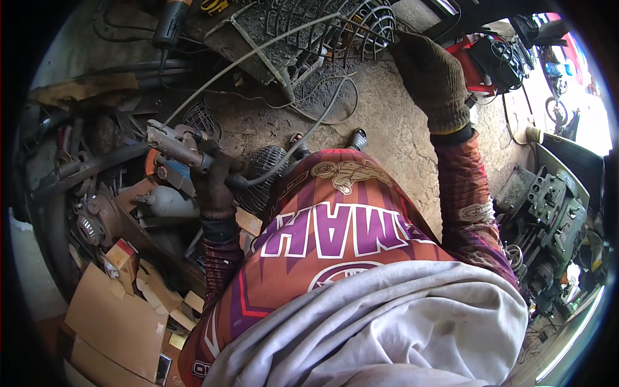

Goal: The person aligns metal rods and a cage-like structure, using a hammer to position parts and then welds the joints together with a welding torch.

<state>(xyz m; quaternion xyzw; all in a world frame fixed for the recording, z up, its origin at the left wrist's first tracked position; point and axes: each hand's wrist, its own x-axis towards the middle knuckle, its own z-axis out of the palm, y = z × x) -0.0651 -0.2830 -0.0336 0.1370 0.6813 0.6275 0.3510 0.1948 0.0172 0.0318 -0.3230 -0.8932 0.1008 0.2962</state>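
My left hand [218, 177], in a dark glove, is closed around a worn welding electrode holder [182, 147]. A thick grey cable [308, 132] leaves the holder's rear end. From its jaws a long, thin welding rod [251, 57] runs up and right toward a round wire cage [371, 29] at the top. My right hand [429, 77], in a brown knit glove, is closed at the cage's right edge; its fingertips are partly hidden. The cage lies against a dirty metal stand [248, 42] with a grate.
More wire cages [264, 169] lie on the floor near my feet. Metal scrap and a cardboard box [113, 322] crowd the left side. On the right stand a greasy machine [548, 206] and a red-and-black device [490, 61]. A corded tool [171, 26] hangs at the upper left.
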